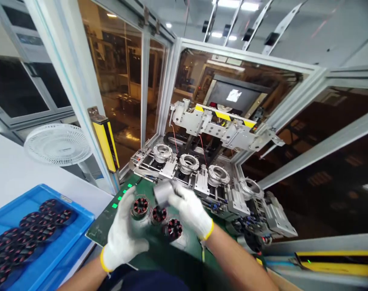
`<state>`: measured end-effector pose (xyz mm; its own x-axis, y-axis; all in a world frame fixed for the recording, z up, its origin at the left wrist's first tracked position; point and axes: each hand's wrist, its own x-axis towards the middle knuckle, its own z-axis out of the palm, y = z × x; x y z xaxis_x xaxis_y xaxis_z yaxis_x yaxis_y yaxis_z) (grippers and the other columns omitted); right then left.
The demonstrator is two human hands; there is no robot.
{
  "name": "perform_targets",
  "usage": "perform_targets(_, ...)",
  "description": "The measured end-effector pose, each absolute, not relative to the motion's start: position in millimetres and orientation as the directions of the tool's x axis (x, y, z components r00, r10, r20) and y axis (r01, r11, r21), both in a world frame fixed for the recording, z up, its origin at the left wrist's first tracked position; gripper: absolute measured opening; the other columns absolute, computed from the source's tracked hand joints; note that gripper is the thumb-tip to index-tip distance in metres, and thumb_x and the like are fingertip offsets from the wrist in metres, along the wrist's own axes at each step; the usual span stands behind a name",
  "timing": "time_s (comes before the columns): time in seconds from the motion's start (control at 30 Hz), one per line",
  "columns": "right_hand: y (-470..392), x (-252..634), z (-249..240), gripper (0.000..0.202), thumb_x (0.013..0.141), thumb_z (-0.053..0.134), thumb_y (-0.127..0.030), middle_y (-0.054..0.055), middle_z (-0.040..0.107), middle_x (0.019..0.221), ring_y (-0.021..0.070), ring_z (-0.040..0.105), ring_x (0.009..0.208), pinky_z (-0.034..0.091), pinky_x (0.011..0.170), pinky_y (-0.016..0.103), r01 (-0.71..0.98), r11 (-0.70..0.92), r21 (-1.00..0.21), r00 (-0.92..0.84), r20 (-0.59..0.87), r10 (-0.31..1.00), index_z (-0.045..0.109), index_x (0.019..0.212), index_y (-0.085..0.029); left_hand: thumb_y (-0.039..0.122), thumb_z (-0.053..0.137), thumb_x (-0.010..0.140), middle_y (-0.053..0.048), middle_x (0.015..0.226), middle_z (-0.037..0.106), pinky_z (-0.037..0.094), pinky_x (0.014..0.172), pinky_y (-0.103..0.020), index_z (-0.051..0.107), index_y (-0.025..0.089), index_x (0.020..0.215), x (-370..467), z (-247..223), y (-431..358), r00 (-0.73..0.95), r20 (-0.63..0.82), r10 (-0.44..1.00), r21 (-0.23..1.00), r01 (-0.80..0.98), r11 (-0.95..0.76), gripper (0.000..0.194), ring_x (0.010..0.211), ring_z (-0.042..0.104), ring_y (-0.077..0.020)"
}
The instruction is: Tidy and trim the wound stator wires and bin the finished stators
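A smooth grey metal cylinder point(163, 193), somewhat blurred, is gripped in the fingers of my right hand point(191, 208) above the green work surface point(153, 252). My left hand point(123, 236) holds nothing; its thumb and fingers are spread beside the wound parts. Both hands wear white gloves with yellow cuffs. Three copper-wound stators stand on the green surface between my hands: a left one point(140, 206), a middle one point(158, 214) just under the cylinder, and a right one point(174, 229) nearest me.
Behind the hands is a machine fixture with several round metal seats point(189, 163). A metal crossbar point(217, 126) with yellow-black stripes spans above it. To the left, a blue tray point(83, 220) holds several more stators, near a white fan point(59, 144). A yellow sensor bar point(106, 145) flanks the frame opening.
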<state>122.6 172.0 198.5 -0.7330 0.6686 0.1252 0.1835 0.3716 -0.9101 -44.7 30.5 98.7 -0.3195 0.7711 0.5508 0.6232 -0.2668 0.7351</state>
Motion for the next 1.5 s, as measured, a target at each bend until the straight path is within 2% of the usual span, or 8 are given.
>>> perform_targets(0.07, 214, 104, 223, 0.04, 0.084, 0.053, -0.035, 0.004, 0.058, 0.125, 0.0264, 0.056, 0.109, 0.044, 0.098, 0.042, 0.302, 0.584, -0.753, -0.69, 0.25, 0.679, 0.058, 0.123, -0.024, 0.05, 0.065, 0.069, -0.015, 0.149, 0.035, 0.04, 0.106, -0.058, 0.023, 0.022, 0.146, -67, 72, 10, -0.373, 0.513, 0.773, 0.7, 0.703, -0.125, 0.093, 0.132, 0.041, -0.0372)
perform_targets(0.17, 278, 71, 243, 0.036, 0.084, 0.055, -0.035, 0.005, 0.043, 0.141, 0.0274, 0.056, 0.108, 0.045, 0.097, 0.042, 0.472, 0.758, -0.45, -0.635, 0.422, 0.647, 0.061, 0.116, -0.021, 0.04, 0.057, 0.078, -0.01, 0.124, 0.062, 0.054, 0.091, -0.048, 0.049, 0.023, 0.128, -83, 25, -13, -0.475, 0.377, 0.795, 0.637, 0.756, 0.149, 0.053, 0.11, 0.061, -0.0293)
perform_targets(0.37, 357, 17, 219, 0.028, 0.091, 0.053, -0.033, 0.008, 0.032, 0.148, 0.026, 0.056, 0.109, 0.044, 0.097, 0.036, 0.516, 0.851, -0.095, -0.806, 0.283, 0.52, 0.063, 0.109, -0.014, 0.039, 0.049, 0.086, -0.009, 0.117, 0.066, 0.054, 0.093, -0.043, 0.055, 0.019, 0.119, -67, -32, -8, -0.559, 0.289, 0.777, 0.584, 0.746, 0.319, 0.04, 0.108, 0.063, -0.0251)
perform_targets(0.5, 369, 9, 198, 0.032, 0.092, 0.053, -0.031, 0.01, 0.03, 0.149, 0.0243, 0.049, 0.118, 0.039, 0.102, 0.031, 0.525, 0.848, -0.064, -0.824, 0.209, 0.526, 0.06, 0.117, -0.012, 0.041, 0.054, 0.083, -0.009, 0.114, 0.068, 0.055, 0.088, -0.042, 0.057, 0.021, 0.118, -64, -34, -2, -0.502, 0.349, 0.791, 0.501, 0.814, 0.295, 0.041, 0.105, 0.064, -0.0258)
perform_targets(0.73, 371, 5, 195, 0.036, 0.093, 0.049, -0.038, 0.011, 0.035, 0.146, 0.0288, 0.055, 0.109, 0.046, 0.095, 0.037, 0.573, 0.819, -0.008, -0.806, 0.171, 0.566, 0.061, 0.116, -0.014, 0.042, 0.054, 0.083, -0.01, 0.112, 0.068, 0.056, 0.085, -0.041, 0.056, 0.02, 0.118, -66, -29, -3, -0.44, 0.389, 0.809, 0.413, 0.868, 0.274, 0.042, 0.102, 0.065, -0.0257)
perform_targets(1.23, 377, -9, 198, 0.046, 0.094, 0.043, -0.046, 0.019, 0.046, 0.134, 0.0317, 0.059, 0.102, 0.049, 0.086, 0.039, 0.512, 0.848, 0.134, -0.857, 0.011, 0.515, 0.063, 0.112, -0.009, 0.041, 0.053, 0.085, -0.01, 0.113, 0.068, 0.054, 0.088, -0.042, 0.055, 0.019, 0.118, -66, -26, -1, -0.434, 0.344, 0.833, 0.422, 0.864, 0.275, 0.04, 0.103, 0.064, -0.0261)
perform_targets(1.37, 376, -9, 180, 0.069, 0.08, 0.058, -0.064, 0.023, 0.03, 0.146, 0.0411, 0.038, 0.126, 0.039, 0.1, 0.05, 0.488, 0.861, 0.14, -0.861, -0.086, 0.502, 0.06, 0.119, -0.007, 0.042, 0.054, 0.084, -0.01, 0.114, 0.067, 0.053, 0.088, -0.043, 0.056, 0.019, 0.118, -66, -27, -1, -0.451, 0.34, 0.825, 0.444, 0.851, 0.283, 0.042, 0.104, 0.064, -0.027)
perform_targets(1.5, 370, -13, 179, 0.077, 0.074, 0.067, -0.062, 0.025, 0.021, 0.15, 0.0438, 0.024, 0.134, 0.031, 0.104, 0.057, 0.526, 0.843, 0.114, -0.839, -0.092, 0.536, 0.055, 0.125, -0.005, 0.042, 0.055, 0.083, -0.01, 0.115, 0.067, 0.052, 0.09, -0.043, 0.055, 0.019, 0.119, -68, -29, 1, -0.435, 0.333, 0.837, 0.433, 0.859, 0.274, 0.043, 0.105, 0.063, -0.0272)
